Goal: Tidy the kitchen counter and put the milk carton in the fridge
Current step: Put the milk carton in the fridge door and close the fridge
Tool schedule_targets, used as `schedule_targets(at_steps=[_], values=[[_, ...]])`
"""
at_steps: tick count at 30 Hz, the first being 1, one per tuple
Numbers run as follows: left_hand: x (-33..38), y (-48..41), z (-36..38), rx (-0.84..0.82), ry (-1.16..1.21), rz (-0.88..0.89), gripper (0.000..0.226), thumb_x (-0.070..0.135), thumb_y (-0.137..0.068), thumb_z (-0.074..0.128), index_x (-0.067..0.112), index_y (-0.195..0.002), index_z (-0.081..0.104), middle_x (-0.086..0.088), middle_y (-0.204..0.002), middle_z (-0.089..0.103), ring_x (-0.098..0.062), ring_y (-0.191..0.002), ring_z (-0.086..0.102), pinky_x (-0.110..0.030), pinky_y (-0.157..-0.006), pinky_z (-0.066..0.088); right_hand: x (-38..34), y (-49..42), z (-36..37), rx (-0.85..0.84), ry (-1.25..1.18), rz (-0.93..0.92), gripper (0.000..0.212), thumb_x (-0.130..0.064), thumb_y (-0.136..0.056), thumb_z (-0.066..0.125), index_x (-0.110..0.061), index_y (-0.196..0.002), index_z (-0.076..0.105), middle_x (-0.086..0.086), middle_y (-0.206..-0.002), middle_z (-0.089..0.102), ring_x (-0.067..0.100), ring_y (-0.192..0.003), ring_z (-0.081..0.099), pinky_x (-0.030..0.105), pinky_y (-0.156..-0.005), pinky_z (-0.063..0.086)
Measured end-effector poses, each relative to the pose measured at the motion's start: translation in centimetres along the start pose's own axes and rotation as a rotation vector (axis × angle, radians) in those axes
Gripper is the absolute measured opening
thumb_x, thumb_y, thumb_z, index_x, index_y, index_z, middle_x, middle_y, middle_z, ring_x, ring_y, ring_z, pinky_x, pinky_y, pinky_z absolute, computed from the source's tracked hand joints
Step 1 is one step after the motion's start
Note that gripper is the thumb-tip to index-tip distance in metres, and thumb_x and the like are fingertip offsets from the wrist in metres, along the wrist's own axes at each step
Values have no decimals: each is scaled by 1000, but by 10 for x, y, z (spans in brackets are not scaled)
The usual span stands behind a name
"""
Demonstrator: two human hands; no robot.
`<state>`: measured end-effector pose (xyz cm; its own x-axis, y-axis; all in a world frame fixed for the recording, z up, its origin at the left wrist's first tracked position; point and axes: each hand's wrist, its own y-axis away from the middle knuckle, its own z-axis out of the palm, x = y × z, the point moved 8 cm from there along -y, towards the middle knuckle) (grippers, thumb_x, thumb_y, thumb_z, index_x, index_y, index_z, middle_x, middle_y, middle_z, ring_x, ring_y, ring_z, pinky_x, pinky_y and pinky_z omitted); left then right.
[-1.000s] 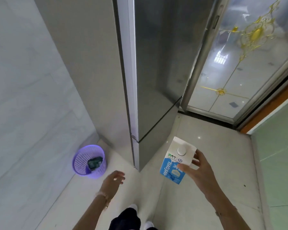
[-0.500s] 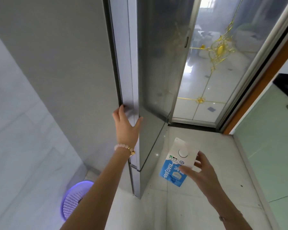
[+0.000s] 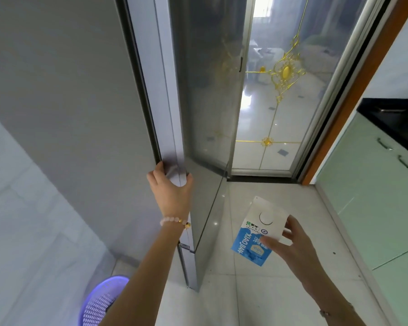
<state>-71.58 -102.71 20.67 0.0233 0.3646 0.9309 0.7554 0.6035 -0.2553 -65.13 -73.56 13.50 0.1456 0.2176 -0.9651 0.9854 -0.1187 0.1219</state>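
A tall grey fridge (image 3: pixel 80 114) fills the left and centre of the view, seen from its corner. My left hand (image 3: pixel 171 187) grips the edge of its upper door (image 3: pixel 205 90), fingers wrapped around the door's side; a dark gap shows between door and body. My right hand (image 3: pixel 292 250) holds a white and blue milk carton (image 3: pixel 257 234) low at the right, its round cap facing me, above the floor. The fridge interior is hidden.
A purple mesh waste bin (image 3: pixel 99 302) stands on the floor at the lower left by the tiled wall. A glass sliding door with gold ornament (image 3: pixel 285 74) is behind the fridge. Green cabinets (image 3: pixel 375 184) and a black counter (image 3: pixel 396 114) run along the right.
My left hand rose from near the floor to the fridge door's edge and closed around it. The carton stayed in my right hand. My view tilted upward.
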Motion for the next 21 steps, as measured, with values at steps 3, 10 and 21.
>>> schedule_targets(at_steps=[3,10,21], values=[[1,1,0,10,2,7,60,6,-77,76,-3,-130,50,-19,-123,48,-34,-109,56,-48,-100,50,-5,-4,-8,-3,-20,-1,53,-4,-77,72,-16,-122,47,1,-110,61,3,-95,55,7,-48,49],[10,11,5,13,-48,-1,57,9,-77,79,-1,-126,51,-4,-113,43,-26,-104,55,-45,-100,51,-9,-25,-33,-29,-30,-30,50,-6,-77,71,-21,-118,45,-13,-101,58,16,-99,53,8,-46,49],[68,117,92,105,-117,67,66,21,-72,84,-3,-124,52,-18,-121,52,-31,-114,53,-25,-89,40,-4,-60,-115,-53,-35,-66,52,-6,-76,72,-22,-118,44,-11,-101,56,18,-104,51,5,-46,48]])
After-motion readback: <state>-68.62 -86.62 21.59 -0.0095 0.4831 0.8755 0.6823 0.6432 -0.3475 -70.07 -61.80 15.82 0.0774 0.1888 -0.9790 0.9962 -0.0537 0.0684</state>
